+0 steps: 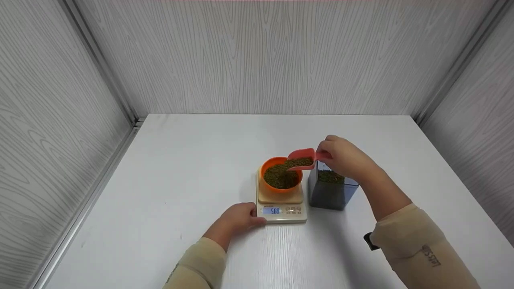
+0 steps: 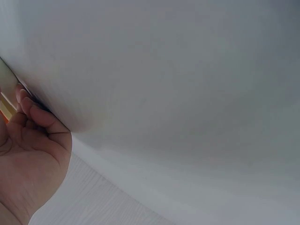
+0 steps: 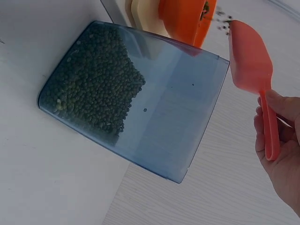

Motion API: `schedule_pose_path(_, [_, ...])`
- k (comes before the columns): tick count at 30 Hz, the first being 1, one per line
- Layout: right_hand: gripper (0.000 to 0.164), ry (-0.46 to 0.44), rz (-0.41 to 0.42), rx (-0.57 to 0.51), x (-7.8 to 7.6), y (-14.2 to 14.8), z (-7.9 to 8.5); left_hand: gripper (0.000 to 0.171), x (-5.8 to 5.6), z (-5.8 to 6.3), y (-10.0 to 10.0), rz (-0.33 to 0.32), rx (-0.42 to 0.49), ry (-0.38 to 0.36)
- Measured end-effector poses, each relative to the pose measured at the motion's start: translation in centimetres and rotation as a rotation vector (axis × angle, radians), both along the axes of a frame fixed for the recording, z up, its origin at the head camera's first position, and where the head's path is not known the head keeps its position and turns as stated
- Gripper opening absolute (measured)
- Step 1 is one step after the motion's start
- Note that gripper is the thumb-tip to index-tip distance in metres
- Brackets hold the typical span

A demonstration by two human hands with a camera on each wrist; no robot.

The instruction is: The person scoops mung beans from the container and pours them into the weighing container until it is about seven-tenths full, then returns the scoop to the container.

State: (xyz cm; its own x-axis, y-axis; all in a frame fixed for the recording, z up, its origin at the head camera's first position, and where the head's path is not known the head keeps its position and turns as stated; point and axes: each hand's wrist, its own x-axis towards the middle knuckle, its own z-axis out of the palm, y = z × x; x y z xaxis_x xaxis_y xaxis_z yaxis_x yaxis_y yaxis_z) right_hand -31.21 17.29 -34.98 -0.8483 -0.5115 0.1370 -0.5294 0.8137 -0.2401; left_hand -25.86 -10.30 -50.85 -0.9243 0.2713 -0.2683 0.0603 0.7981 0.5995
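Note:
My right hand (image 1: 343,156) pinches the handle of a red scoop (image 1: 302,153), tilted over the rim of an orange bowl (image 1: 300,182). Green mung beans fall from the scoop's lip, seen in the right wrist view, toward the beans (image 1: 279,176) in the bowl. Under the bowl is a cream kitchen scale (image 1: 281,218) with a lit display (image 1: 271,210). At the scale's front left corner, my left hand (image 1: 240,217) grips the edge, thumb at the front and fingers curled at the side. The left wrist view shows those fingers (image 2: 41,116) against it.
Just right of the scale stands a clear bluish container (image 3: 173,112), partly filled with mung beans (image 3: 91,82), below my right hand. All of this sits on a white table (image 1: 180,168), with wood-grain panels (image 1: 257,60) at the back and both sides.

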Motion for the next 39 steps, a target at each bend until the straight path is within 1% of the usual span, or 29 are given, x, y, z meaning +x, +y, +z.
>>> schedule_pose_path(6, [0.012, 0.013, 0.002, 0.013, 0.1, 0.0, 0.1, 0.032, -0.1, 0.0, 0.0, 0.002, 0.002, 0.001])
schedule_pose_path(15, [0.011, 0.041, 0.030, 0.024, 0.5, -0.2, 0.3, 0.032, -0.1, 0.0, -0.1, -0.005, 0.016, 0.001])
schedule_pose_path(20, [0.012, 0.070, 0.037, 0.051, 0.7, -0.5, 0.4, 0.032, -0.1, 0.1, -0.1, -0.012, 0.006, 0.001])
schedule_pose_path(27, [0.014, 0.152, 0.086, 0.065, 0.7, -0.4, 0.3, 0.031, 0.0, 0.2, 0.0, 0.010, -0.009, -0.013])
schedule_pose_path(29, [0.014, 0.161, 0.092, 0.067, 0.8, -0.4, 0.4, 0.032, 0.0, 0.3, 0.0, 0.011, -0.004, -0.016])
schedule_pose_path(34, [0.015, 0.160, 0.087, 0.069, 0.9, -0.3, 0.5, 0.032, 0.0, 0.2, 0.0, 0.007, 0.010, -0.012])
schedule_pose_path(39, [0.016, 0.114, 0.048, 0.077, 1.0, 0.1, 1.2, 0.031, 0.0, 0.2, 0.0, -0.008, 0.002, -0.004])
